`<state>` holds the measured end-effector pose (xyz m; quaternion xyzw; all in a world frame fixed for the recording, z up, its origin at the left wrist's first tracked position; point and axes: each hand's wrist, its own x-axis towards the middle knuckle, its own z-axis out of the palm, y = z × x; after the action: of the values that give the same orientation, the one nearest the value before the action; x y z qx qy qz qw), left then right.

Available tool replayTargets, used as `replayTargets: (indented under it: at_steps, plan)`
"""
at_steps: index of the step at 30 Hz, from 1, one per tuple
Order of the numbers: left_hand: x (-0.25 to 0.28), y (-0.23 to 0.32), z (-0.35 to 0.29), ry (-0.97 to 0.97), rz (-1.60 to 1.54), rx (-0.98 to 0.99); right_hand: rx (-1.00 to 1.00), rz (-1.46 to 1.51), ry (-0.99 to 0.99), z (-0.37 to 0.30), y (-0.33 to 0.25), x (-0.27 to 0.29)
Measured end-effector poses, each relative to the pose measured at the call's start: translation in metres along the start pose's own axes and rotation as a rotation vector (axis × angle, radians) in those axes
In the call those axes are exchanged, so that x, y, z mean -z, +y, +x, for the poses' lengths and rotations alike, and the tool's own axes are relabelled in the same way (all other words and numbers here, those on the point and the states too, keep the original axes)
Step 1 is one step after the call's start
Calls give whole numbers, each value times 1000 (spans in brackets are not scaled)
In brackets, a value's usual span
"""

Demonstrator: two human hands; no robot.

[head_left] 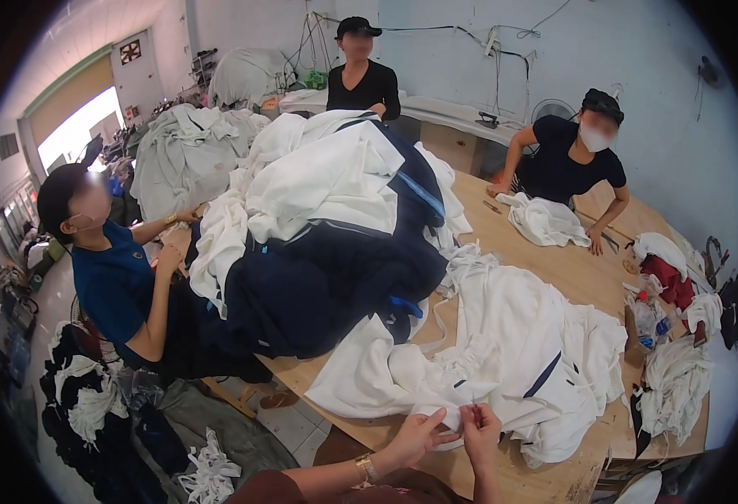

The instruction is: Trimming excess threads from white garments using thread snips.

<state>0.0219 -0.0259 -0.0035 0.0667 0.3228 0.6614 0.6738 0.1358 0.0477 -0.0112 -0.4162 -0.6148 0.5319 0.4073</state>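
A white garment (516, 328) with dark blue trim lies bunched over the near part of the table. At its near edge my left hand (418, 438) pinches the fabric between thumb and fingers. Close beside it on the right, my right hand (480, 430) has its fingertips closed on the same cloth. A small fold of white fabric is stretched between the two hands. Any small item inside the fingertips is too small to make out.
A tall heap of white and navy garments (327, 269) covers the wooden table (537, 269) beyond. Three people work around it; the right one has white cloth (545, 220) and scissors (609, 241). Scraps (676, 378) lie at right. Cloth piles (218, 428) cover the left floor.
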Motion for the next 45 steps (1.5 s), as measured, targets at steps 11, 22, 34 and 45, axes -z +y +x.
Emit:
replayTargets:
  at_steps: [11, 22, 34, 45]
  plan:
    - [-40, 71, 2, -147, 71, -569, -1, 268, 101, -4, -23, 24]
    - [-36, 47, 14, -177, 41, -341, -58, 366, -17, -2, -58, 10]
    - [-30, 38, 9, -155, 106, -397, 185, 89, -38, -7, -67, -17]
    - [-19, 39, 11, -198, 66, -125, 335, 38, -169, -12, -58, -9]
